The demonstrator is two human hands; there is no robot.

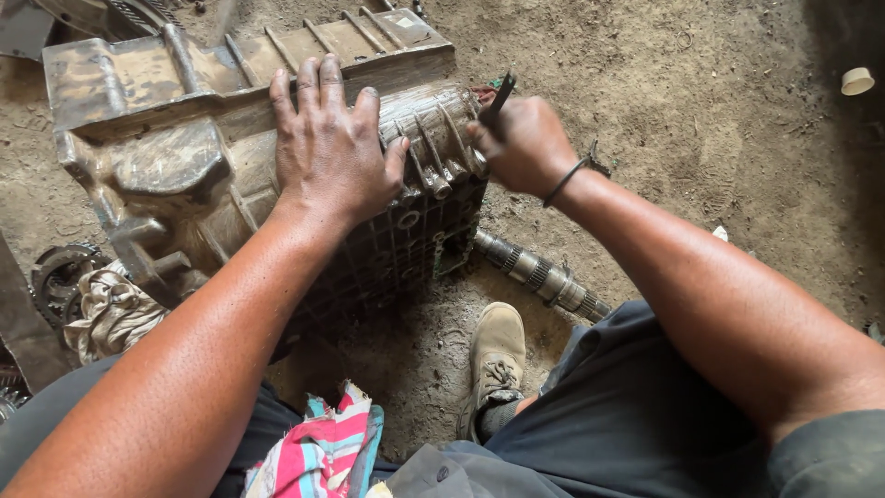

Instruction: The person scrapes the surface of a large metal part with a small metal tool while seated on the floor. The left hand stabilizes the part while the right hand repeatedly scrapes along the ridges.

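A large, grimy ribbed metal gearbox housing point(175, 138) lies on the dirt ground in front of me. My left hand point(330, 143) rests flat on top of the housing with fingers spread. My right hand point(521, 143) is closed around a thin dark metal tool point(498, 95), held at the housing's right end by its bolted flange. A splined steel shaft point(539, 274) sticks out of the housing's lower right side toward my leg.
A dirty rag point(111, 314) and a gear point(55, 277) lie at the left. A striped pink and blue cloth point(323, 447) is on my lap. My tan shoe point(496, 355) stands on the dirt below the housing. A small pale cup-like object point(856, 81) sits at the far right.
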